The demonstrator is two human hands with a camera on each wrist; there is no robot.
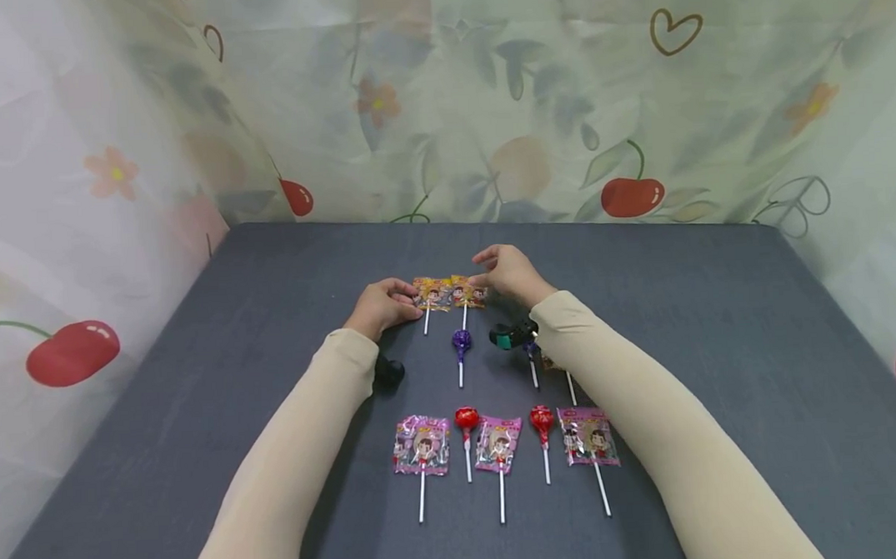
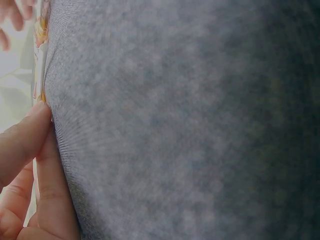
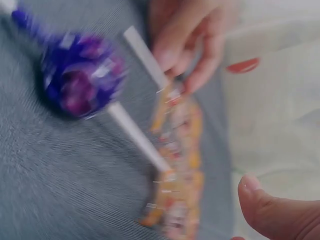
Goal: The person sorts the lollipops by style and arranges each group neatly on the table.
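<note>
Two lollipops in orange printed wrappers lie side by side at the far middle of the table. My left hand [image 1: 383, 306] pinches the edge of the left orange-wrapped lollipop [image 1: 433, 293] between thumb and index finger. In the right wrist view that left hand [image 3: 187, 47] is at the wrapper beside the white stick. My right hand [image 1: 514, 275] is close to the right orange-wrapped lollipop [image 1: 467, 293], its thumb [image 3: 265, 207] apart from the wrapper. A purple round lollipop [image 1: 461, 341] lies just in front; it looks large and blurred in the right wrist view.
Nearer the front, pink-wrapped lollipops [image 1: 421, 445] alternate with red round lollipops [image 1: 542, 419] in a row. Another purple lollipop [image 1: 531, 351] and a partly hidden wrapped lollipop [image 1: 570, 388] lie by the right forearm. A floral curtain [image 1: 440, 105] stands behind the grey table [image 1: 282, 270].
</note>
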